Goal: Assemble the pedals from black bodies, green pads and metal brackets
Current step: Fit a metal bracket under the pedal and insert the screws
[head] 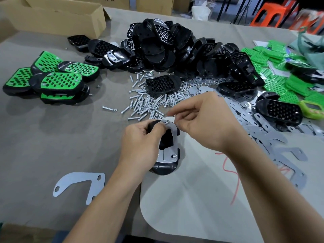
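Note:
My left hand (140, 142) grips a black pedal body (165, 167) lying underside up on the table, with a metal bracket (171, 137) laid across it. A screw (174, 156) sits in the bracket's lower end, another at its top (167, 122). My right hand (203, 120) pinches a small fastener at that top screw with thumb and forefinger. Behind lie a heap of screws and nuts (149, 104), a pile of black bodies (175, 48), loose brackets (263, 127) at right, and green pads (280, 67) at far right.
Finished green-and-black pedals (52, 79) are stacked at left. A lone bracket (78, 185) lies near the table's front left. Cardboard boxes (57, 16) stand at the back left, an orange stool (270, 14) at back right. A red thread (233, 176) lies under my right forearm.

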### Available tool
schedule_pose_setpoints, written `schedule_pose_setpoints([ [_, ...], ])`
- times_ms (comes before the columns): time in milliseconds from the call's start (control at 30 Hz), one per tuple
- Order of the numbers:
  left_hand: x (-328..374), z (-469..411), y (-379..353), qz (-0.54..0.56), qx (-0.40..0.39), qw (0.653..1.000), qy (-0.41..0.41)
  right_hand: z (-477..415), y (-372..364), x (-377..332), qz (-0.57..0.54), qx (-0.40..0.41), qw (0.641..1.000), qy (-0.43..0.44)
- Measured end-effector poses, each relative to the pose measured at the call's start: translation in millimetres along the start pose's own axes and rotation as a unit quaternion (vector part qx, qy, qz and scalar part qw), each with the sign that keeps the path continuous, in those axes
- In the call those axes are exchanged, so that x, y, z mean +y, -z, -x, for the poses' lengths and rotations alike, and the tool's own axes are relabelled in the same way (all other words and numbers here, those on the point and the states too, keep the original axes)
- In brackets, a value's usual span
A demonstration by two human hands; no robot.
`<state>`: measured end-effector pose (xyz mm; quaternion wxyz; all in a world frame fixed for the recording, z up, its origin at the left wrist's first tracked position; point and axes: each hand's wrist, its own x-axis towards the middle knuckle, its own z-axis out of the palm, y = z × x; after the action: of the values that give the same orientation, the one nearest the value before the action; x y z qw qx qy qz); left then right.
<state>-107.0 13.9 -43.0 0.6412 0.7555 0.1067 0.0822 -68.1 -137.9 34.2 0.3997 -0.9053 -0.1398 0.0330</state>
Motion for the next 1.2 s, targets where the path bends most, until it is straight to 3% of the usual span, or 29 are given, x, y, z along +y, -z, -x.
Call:
schedule_pose_setpoints([
  [367, -2.0, -0.6, -0.2, 0.017, 0.006, 1.000, 0.011, 12.1, -12.7, 15.7, -0.083, -0.020, 0.996, 0.003],
  [500, -1.9, 0.5, 0.7, 0.030, 0.000, 0.999, 0.015, 14.9, -15.5, 21.1, -0.097, 0.028, 0.995, -0.013],
  [600, -1.5, 0.0, 0.1, 0.031, 0.000, 0.999, 0.016, 15.3, -15.6, 21.2, -0.132, 0.017, 0.991, 0.002],
  [1200, -2.3, -1.7, -0.7, 0.047, -0.003, 0.998, 0.029, 19.3, -20.1, 21.3, -0.123, -0.015, 0.992, 0.017],
])
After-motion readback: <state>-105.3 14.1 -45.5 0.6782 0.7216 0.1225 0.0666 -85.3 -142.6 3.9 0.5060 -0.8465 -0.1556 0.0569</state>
